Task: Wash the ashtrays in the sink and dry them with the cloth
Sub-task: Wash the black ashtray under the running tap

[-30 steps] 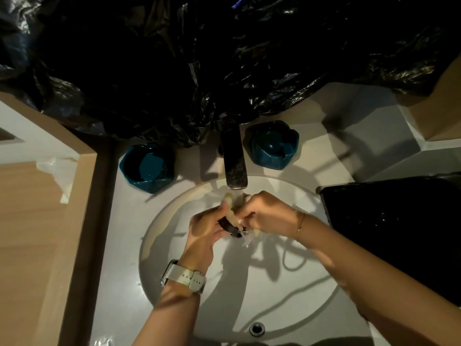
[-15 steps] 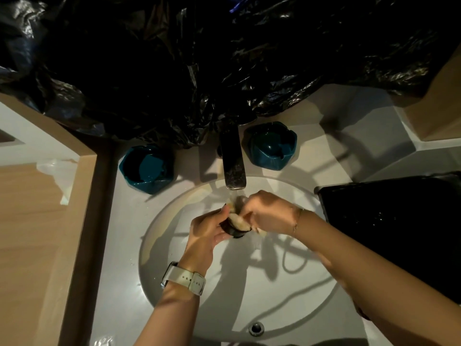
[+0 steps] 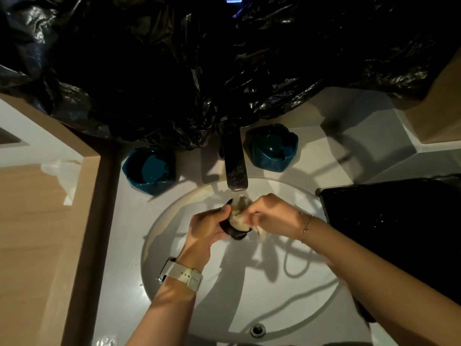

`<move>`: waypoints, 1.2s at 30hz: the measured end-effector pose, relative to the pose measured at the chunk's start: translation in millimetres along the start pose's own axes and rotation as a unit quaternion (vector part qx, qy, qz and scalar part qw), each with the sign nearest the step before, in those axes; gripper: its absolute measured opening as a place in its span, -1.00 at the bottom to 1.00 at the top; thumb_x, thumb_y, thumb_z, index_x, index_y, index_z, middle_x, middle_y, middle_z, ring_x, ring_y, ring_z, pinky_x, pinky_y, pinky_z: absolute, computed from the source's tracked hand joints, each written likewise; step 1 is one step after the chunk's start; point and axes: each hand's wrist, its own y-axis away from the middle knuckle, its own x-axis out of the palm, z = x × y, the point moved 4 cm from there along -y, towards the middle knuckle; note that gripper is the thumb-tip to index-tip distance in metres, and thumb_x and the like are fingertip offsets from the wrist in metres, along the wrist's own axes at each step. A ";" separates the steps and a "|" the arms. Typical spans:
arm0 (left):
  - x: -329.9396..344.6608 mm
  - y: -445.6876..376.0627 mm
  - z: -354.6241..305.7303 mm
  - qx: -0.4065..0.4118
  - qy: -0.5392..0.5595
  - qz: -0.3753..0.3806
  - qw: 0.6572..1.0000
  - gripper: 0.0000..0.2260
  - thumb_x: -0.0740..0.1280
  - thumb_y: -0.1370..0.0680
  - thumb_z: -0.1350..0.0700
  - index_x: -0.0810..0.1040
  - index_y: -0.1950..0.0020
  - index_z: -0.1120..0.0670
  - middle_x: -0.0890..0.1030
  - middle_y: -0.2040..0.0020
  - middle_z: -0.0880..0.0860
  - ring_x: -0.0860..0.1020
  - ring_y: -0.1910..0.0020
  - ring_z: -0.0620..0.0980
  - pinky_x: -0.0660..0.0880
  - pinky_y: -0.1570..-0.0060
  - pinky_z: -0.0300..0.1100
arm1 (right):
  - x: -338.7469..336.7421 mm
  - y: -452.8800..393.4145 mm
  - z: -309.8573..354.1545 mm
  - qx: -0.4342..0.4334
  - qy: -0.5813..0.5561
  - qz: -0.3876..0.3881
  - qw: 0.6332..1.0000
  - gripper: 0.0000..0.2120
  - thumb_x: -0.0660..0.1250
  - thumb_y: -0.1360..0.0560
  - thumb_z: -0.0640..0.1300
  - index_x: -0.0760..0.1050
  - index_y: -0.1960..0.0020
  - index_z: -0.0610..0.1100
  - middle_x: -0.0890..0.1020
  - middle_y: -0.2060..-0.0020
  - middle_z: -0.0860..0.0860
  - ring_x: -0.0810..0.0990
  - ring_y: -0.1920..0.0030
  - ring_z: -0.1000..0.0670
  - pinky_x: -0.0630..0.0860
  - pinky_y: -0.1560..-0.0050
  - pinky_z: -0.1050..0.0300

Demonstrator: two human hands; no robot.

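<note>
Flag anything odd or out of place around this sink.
Crumpled black plastic sheeting is draped over the wall behind the faucet, hiding whatever is there. The teal ashtray left of the faucet sits tilted rather than flat. Nothing looks spilled or broken.

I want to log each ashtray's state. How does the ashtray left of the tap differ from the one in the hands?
The left teal ashtray stands untouched on the counter; the dark ashtray is gripped by the left hand under the tap. The right hand presses a pale cloth into the dark ashtray; the teal one holds none.
</note>
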 end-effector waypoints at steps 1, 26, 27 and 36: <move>2.2 1.1 1.8 0.002 -0.003 0.006 1.000 -0.74 0.39 -0.55 0.09 0.66 -0.12 0.25 0.71 0.00 0.23 0.69 0.02 0.18 0.60 0.14 -0.14 | -3.7 -4.4 -0.3 0.046 -0.042 -0.022 0.998 -0.78 0.23 -0.51 -0.32 0.65 0.01 -0.21 0.63 0.14 -0.05 0.56 0.12 -0.01 0.46 0.05 0.19; 10.2 28.1 15.3 0.094 0.036 0.034 0.994 -0.73 0.28 -0.61 0.10 0.64 -0.17 0.25 0.70 -0.04 0.23 0.66 -0.09 0.19 0.62 0.06 -0.16 | 45.7 16.1 -6.5 0.052 -0.450 -0.254 0.854 -0.79 0.17 -0.62 0.02 0.36 -0.09 -0.13 0.52 0.18 -0.01 0.50 0.20 0.08 0.43 0.22 0.30; 11.9 29.7 16.5 0.092 0.038 0.037 0.994 -0.73 0.27 -0.62 0.11 0.63 -0.18 0.24 0.70 -0.06 0.23 0.66 -0.10 0.18 0.62 0.01 -0.13 | 42.3 10.7 -6.4 0.074 -0.442 -0.258 0.856 -0.78 0.16 -0.62 0.05 0.32 -0.11 -0.11 0.52 0.16 0.00 0.51 0.15 0.07 0.44 0.16 0.25; 10.6 18.0 5.7 0.141 0.043 -0.055 0.988 -0.79 0.31 -0.61 0.15 0.65 -0.09 0.26 0.71 0.01 0.21 0.68 -0.02 0.14 0.62 0.02 -0.13 | 75.1 -0.7 -7.1 0.053 -0.521 -0.249 0.815 -0.62 0.09 -0.64 0.09 0.41 -0.28 -0.16 0.60 -0.14 -0.20 0.60 -0.16 -0.15 0.56 -0.15 -0.02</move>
